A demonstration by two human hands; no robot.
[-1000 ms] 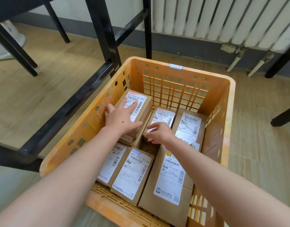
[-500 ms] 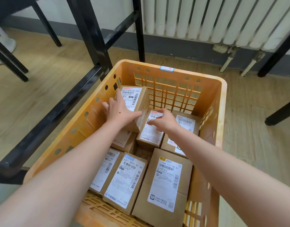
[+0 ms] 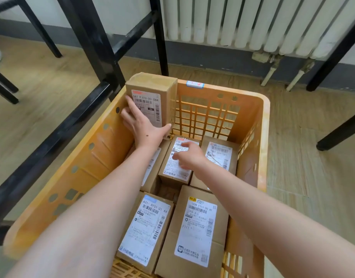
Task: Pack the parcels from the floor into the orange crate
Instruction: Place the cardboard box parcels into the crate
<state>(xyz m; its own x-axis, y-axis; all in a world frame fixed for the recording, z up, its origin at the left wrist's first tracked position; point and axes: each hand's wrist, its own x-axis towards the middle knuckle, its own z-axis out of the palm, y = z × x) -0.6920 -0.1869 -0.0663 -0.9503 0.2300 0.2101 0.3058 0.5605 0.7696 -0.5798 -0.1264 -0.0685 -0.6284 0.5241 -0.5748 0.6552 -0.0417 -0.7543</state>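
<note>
- The box (image 3: 150, 101) has risen since before and now stands upright at the crate's (image 3: 264, 137) far-left corner.
- Left hand (image 3: 144, 127) grips it, with thumb and fingers on opposite sides.
- Right hand (image 3: 190, 157) is blurred over a middle parcel (image 3: 175, 171); its grip is unclear.

**One head-worn view, tilted down into the crate**

A single wide-angle camera sits on the person's head, facing forward and tilted down. It hangs close over the orange perforated plastic crate (image 3: 96, 157), whose near end runs off the bottom edge. Both bare forearms enter from the lower corners. The left hand (image 3: 144, 127), gripping a brown cardboard parcel with a white label (image 3: 152, 97), reaches mid-frame. Farther off, along the top (straight lines splay there), are a white ribbed radiator (image 3: 252, 21), black metal frame legs (image 3: 88, 37) and pale wood-pattern floor (image 3: 42, 87).
</note>
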